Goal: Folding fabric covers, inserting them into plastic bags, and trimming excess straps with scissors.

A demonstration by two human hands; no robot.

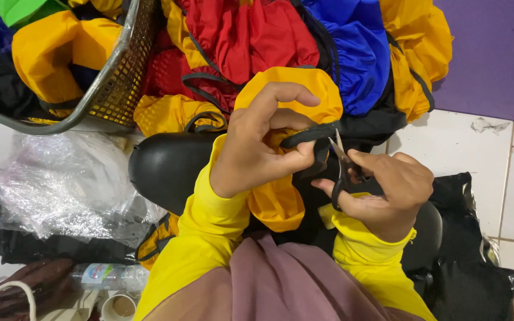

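Two hands logged: my left hand (251, 148) pinches yellow garment (292, 95) trim between thumb and fingers; right hand (388, 193) grips scissors (343, 163), blades touching it.

A small garment workshop: bright yellow, red and blue jackets (281, 41) heap across the frame's top, a wire basket (117, 77) holds more upper left, and plastic wrapping (60, 184) lies on the tiled floor (471, 148).

Yellow synthetic cloth garment (281, 196) smooth, faintly glossy; small black-handled steel scissors (345, 163) bright; clear crinkled plastic sheet (60, 184) shiny.
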